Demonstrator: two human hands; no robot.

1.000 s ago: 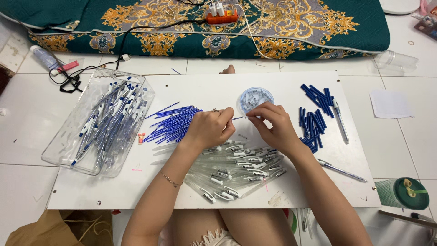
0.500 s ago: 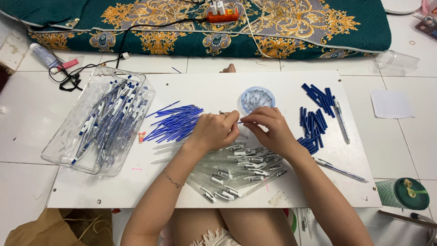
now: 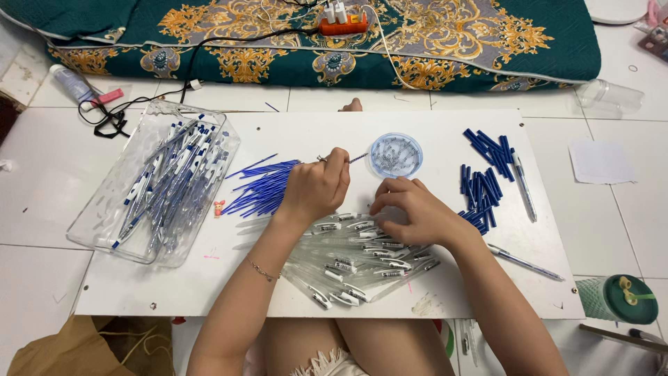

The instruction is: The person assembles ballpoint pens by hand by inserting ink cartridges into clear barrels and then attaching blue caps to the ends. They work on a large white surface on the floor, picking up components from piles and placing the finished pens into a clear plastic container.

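Left hand [image 3: 316, 188] pinching thin blue refill [image 3: 344, 161]; right hand [image 3: 410, 209] now lowered, fingertips loosely curled on clear plastic barrels [image 3: 362, 257]. Round spring dish [image 3: 395, 154] adjacent.

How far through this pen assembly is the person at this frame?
Done: a clear tray holds many assembled pens. In hand: left hand holds a blue refill; right hand rests on clear barrels. Left: piles of refills, caps and barrels.

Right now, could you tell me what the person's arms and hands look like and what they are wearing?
Both arms are bare to above the elbow, no sleeves or gloves. The left hand has a thin chain bracelet at the wrist. The right hand wears nothing visible.
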